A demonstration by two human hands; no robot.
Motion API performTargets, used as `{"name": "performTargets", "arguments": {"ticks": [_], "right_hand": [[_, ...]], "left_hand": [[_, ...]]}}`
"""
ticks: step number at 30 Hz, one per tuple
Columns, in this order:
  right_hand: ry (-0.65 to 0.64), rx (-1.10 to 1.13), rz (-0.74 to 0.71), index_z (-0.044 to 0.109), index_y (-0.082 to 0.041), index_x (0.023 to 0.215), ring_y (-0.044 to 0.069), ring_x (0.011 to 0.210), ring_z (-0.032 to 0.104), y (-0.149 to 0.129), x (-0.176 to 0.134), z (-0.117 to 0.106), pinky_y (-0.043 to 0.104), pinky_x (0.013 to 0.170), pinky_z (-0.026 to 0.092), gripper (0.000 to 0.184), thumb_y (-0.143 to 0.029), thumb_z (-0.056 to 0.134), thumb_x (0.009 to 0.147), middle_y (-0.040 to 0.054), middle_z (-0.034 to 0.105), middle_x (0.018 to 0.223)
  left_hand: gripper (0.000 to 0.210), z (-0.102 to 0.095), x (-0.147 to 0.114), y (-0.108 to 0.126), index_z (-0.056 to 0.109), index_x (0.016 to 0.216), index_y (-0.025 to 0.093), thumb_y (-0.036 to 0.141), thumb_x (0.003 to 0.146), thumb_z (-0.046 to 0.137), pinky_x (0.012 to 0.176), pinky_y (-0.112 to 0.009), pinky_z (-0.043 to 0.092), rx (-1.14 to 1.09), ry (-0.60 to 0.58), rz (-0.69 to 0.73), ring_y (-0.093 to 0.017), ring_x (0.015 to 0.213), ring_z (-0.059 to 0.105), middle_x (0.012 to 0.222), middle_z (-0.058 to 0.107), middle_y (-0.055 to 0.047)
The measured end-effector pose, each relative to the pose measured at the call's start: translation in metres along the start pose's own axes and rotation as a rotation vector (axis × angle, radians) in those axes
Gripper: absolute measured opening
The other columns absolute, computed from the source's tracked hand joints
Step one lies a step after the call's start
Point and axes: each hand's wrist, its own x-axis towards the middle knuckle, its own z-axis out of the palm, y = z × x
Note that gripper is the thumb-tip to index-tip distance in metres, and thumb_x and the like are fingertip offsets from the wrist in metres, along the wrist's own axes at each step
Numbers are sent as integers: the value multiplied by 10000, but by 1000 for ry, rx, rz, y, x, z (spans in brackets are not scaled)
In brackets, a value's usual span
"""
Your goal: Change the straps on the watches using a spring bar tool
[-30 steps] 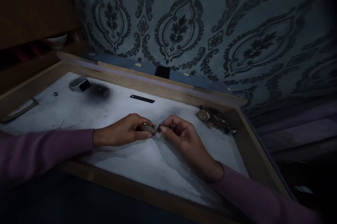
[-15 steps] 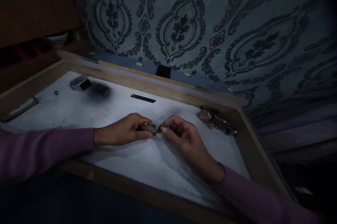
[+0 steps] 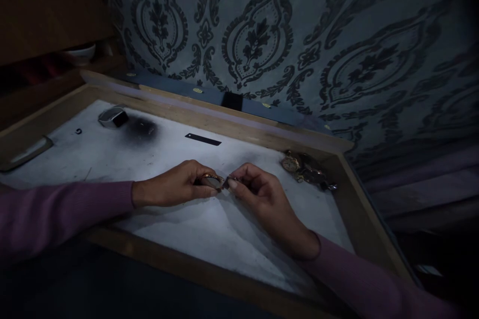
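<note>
Left hand (image 3: pixel 183 182) clamped on a gold-edged round piece (image 3: pixel 211 179); right hand (image 3: pixel 267 199) pinched a small dark piece (image 3: pixel 226 182) just beside it, too small to identify. Both were over the middle of the worktop (image 3: pixel 168 149): white, smudged, wooden rim (image 3: pixel 361 204) all round. Black strip (image 3: pixel 203 140) lay near the back edge, silver boxy thing (image 3: pixel 109 117) by the back-left corner, watches (image 3: pixel 291 163) heaped by the back-right corner. Room was dim; patterned wall (image 3: pixel 258 42) behind, white bowl (image 3: pixel 81 54) on a shelf past the back-left corner.
</note>
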Motion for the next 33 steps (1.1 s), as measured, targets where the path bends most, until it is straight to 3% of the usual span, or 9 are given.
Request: {"name": "performTargets", "arguments": {"ticks": [24, 33], "right_hand": [[-7, -15, -30, 606, -171, 755, 113, 611, 486, -6, -1, -1, 236, 551, 389, 121, -269, 637, 819, -13, 570, 672], [-21, -115, -134, 612, -169, 765, 116, 609, 511, -6, 0, -2, 235, 543, 402, 105, -241, 614, 841, -6, 589, 679]], "left_hand": [[167, -1, 0, 0, 589, 800, 123, 275, 847, 540, 508, -211, 268, -5, -9, 4, -82, 558, 318, 622, 392, 56], [151, -1, 0, 0, 589, 800, 126, 269, 833, 550, 538, -214, 295, -8, -13, -5, -85, 579, 354, 640, 432, 48]]}}
